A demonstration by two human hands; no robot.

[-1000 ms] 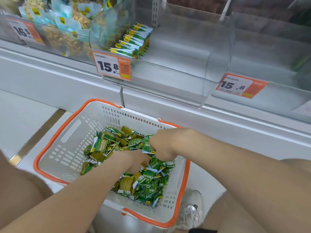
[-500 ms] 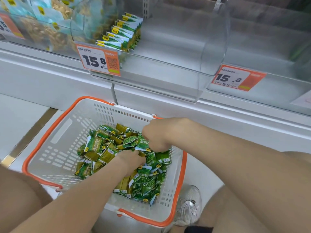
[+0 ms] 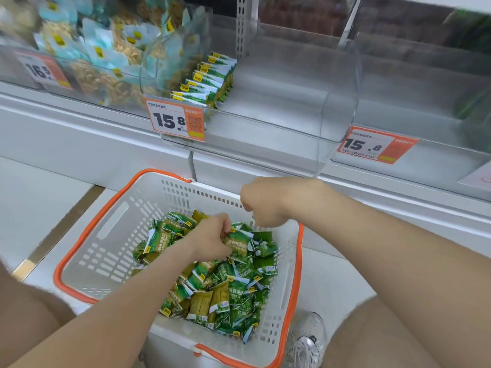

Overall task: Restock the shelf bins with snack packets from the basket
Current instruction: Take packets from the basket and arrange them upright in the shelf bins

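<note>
A white basket with an orange rim (image 3: 111, 229) sits on the floor below the shelf and holds a pile of green snack packets (image 3: 225, 296). My left hand (image 3: 212, 237) reaches into the pile and pinches one green packet (image 3: 237, 244) at its edge. Just above the basket's far rim is my right hand (image 3: 265, 203), a fist with fingers curled down round packets that barely show beneath it. A clear shelf bin (image 3: 279, 107) holds a short row of the same packets (image 3: 204, 81) standing on edge along its left side.
Orange price tags (image 3: 175, 122) (image 3: 376, 146) hang on the bin fronts. The bin to the left is full of pale blue nut bags (image 3: 101, 62). A grey sneaker (image 3: 308, 338) stands beside the basket's right corner. My bare knees flank the basket.
My right hand has lifted out of the pile to the basket's far rim. My left hand has moved up through the pile and taken hold of a packet.
</note>
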